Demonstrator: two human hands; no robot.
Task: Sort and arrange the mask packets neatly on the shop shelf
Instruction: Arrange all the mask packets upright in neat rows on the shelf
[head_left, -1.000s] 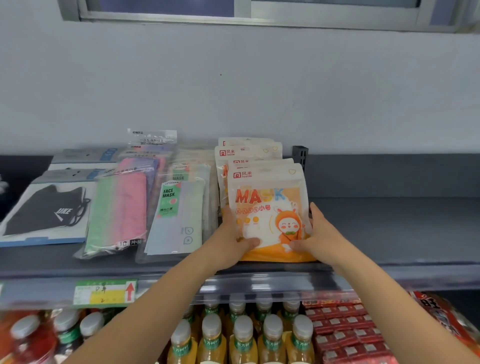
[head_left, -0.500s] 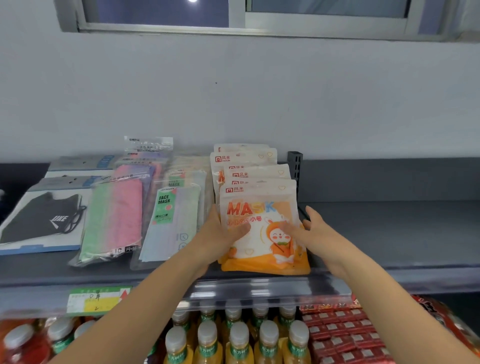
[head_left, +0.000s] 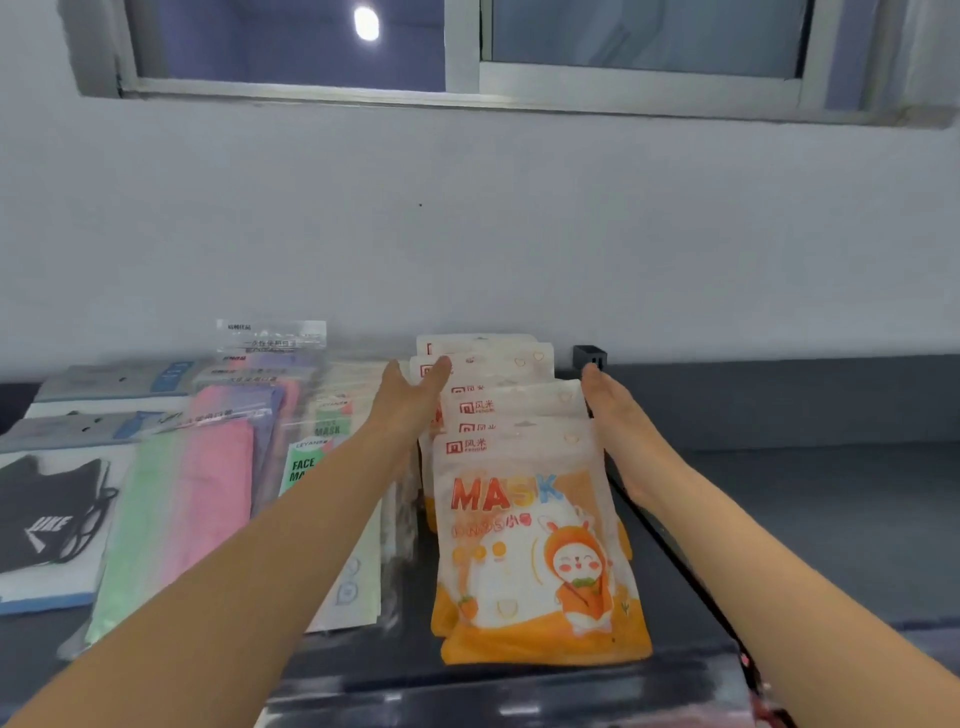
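- The orange packet stack (head_left: 535, 545) is lying on the dark matte shelf (head_left: 810, 519). Its glossy rectangular plastic pouches, white at the top and orange at the bottom, are overlapping like shingles toward the wall.
- Five or six pouch headers are showing. The rear ones are blurring together.
- The left hand (head_left: 410, 400) is pressing flat against the stack's left edge by the rear pouches, fingers straight and held together.
- The right hand (head_left: 618, 415) is lining the stack's right edge, fingers straight and together, palm facing the pouches.
- Just left of the stack, clear crinkly sleeves labelled FACE MASK (head_left: 306, 467) are overlapping in a row. I cannot tell their number.
- Further left of the stack, pastel-striped packets (head_left: 176, 519) are showing soft green, pink and purple bands under clear film.
- Farthest left of the stack, a flat card-backed packet holding a black cloth mask (head_left: 52, 525) is fronting two greyish ones.
- Behind the stack's right rear corner, one small square black bracket (head_left: 589, 357) is standing against the pale wall.
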